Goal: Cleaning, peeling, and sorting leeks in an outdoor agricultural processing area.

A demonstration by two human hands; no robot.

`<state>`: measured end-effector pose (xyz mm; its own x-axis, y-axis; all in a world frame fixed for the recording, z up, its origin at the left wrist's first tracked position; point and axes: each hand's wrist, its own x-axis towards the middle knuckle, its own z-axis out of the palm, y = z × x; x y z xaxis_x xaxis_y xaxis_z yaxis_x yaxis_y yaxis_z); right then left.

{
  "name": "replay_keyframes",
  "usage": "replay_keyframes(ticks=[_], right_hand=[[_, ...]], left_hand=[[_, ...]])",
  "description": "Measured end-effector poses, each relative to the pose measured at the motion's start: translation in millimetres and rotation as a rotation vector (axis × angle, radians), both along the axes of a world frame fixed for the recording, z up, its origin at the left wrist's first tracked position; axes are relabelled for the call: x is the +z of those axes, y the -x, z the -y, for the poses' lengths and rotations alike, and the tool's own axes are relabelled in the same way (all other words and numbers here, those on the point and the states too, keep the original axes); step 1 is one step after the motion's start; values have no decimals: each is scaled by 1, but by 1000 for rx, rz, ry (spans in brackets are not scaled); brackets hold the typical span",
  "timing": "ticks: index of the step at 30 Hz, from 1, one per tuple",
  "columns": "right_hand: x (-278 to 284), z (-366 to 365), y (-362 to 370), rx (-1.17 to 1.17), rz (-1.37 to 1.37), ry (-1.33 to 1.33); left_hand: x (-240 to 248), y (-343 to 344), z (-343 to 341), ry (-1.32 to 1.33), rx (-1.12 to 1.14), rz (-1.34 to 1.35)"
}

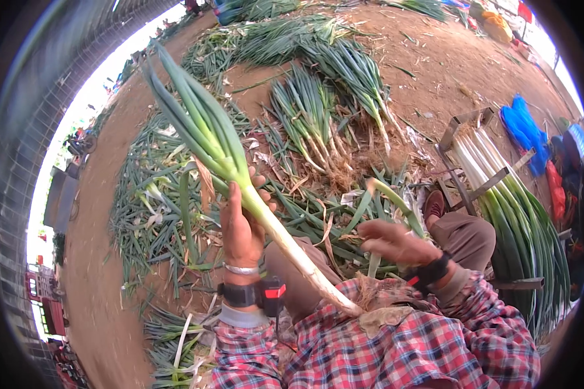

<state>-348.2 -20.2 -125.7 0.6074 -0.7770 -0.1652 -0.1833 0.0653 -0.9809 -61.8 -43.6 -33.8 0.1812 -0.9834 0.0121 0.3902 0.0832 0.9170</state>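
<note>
My left hand (pixel 239 227) is wrapped round one long green onion (pixel 291 254), gripping it where the white shank turns green. The onion slants across my lap. Its broad leaves point up and to the far left, and its rooted end rests against my checked shirt. To the right, my right hand (pixel 396 242) is off the onion, with its fingers stretched out and slightly blurred. Just beyond that hand, a loose leaf strip (pixel 399 204) with a yellowish tip curves upward; whether the fingers touch it is unclear.
At my right, a metal rack (pixel 490 183) holds a bundle of cleaned green onions (pixel 512 214). Ahead lie untrimmed onions with roots (pixel 308 113) on the dirt floor. Stripped leaves (pixel 152 207) cover the ground at left. Blue plastic (pixel 524 135) lies beyond the rack.
</note>
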Motion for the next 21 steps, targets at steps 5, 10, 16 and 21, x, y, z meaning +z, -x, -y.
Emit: replay_keyframes(ticks=[5,10,16,21], right_hand=[[39,-38,-89,246,509,-39],[45,-56,-78,100,371,-184],[32,-49,-71,-168,166,286],[36,-38,-73,-264,137,427]], left_hand=[[4,25,4,94,220,-105],[-6,13,11,157,206,-86],[6,26,9,182,168,-76],[1,20,16,319,364,349]])
